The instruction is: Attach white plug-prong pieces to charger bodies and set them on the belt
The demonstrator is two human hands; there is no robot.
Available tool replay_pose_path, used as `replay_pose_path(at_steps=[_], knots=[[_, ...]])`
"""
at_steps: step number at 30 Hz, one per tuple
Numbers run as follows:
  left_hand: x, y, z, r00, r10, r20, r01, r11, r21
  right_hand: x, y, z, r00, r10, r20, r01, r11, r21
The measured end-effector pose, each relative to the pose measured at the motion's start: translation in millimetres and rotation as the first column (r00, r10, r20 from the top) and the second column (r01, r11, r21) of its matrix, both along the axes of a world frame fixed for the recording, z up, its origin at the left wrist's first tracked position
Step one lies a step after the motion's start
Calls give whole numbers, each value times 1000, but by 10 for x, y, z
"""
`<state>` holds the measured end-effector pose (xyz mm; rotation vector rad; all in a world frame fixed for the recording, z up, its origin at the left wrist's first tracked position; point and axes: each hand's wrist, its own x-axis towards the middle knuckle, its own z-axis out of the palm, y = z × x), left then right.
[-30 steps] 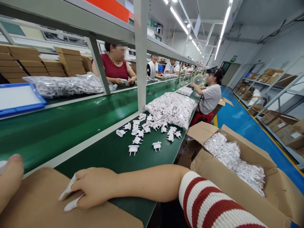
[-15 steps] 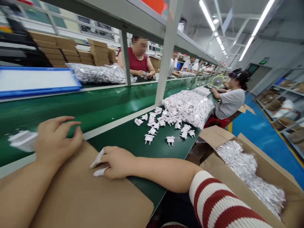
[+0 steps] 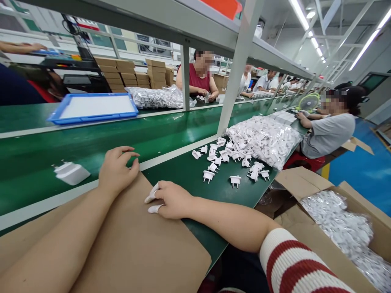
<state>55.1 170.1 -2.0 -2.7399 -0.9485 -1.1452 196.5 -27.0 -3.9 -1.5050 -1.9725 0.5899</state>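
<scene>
My left hand (image 3: 119, 169) hovers at the far edge of a brown cardboard sheet (image 3: 137, 244), its fingers loosely bent and apart, with nothing visible in them. My right hand (image 3: 172, 200) lies on the same sheet, white covers on its fingertips, thumb and fingers spread and no object in them. To the left of my left wrist, a white plug adapter (image 3: 72, 173) lies on the green conveyor belt (image 3: 159, 140), its two pins pointing away. Beyond my right hand, several loose white plug pieces (image 3: 235, 181) are scattered on the green tabletop (image 3: 183, 175).
A clear bag of white plug pieces (image 3: 265, 140) lies behind the loose ones. At right stands an open carton (image 3: 305, 179) with bagged parts. Across the belt are a blue tray (image 3: 94, 108), another bag (image 3: 159, 97) and a seated person. A metal post (image 3: 236, 77) rises beside the belt.
The view has swung left, so everything sits further right in the picture. A slightly wider gap shows between the plug adapter and my left forearm. Both hands keep nearly the same pose.
</scene>
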Motion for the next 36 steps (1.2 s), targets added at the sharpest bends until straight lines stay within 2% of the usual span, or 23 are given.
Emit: replay_pose_path(at_steps=[2, 6, 8, 13, 28, 36], knots=[[1, 47, -45, 999, 1, -46, -3, 999, -38, 2, 3, 3, 1000, 8, 9, -8, 1000, 2], [3, 142, -140, 967, -71, -245, 8, 969, -249, -1, 8, 2, 1000, 13, 15, -14, 1000, 9], [5, 167, -166, 955, -80, -286, -13, 951, -309, -3, 7, 3, 1000, 7, 7, -7, 1000, 10], [10, 154, -156, 955, -34, -295, -48, 963, -267, -5, -4, 26, 1000, -3, -1, 3, 1000, -1], [17, 140, -133, 960, -43, -276, -39, 958, -283, 3, -3, 26, 999, 13, 50, -12, 1000, -10], [9, 171, -164, 959, -40, -280, -38, 963, -267, 4, 4, -13, 1000, 2, 15, -2, 1000, 3]])
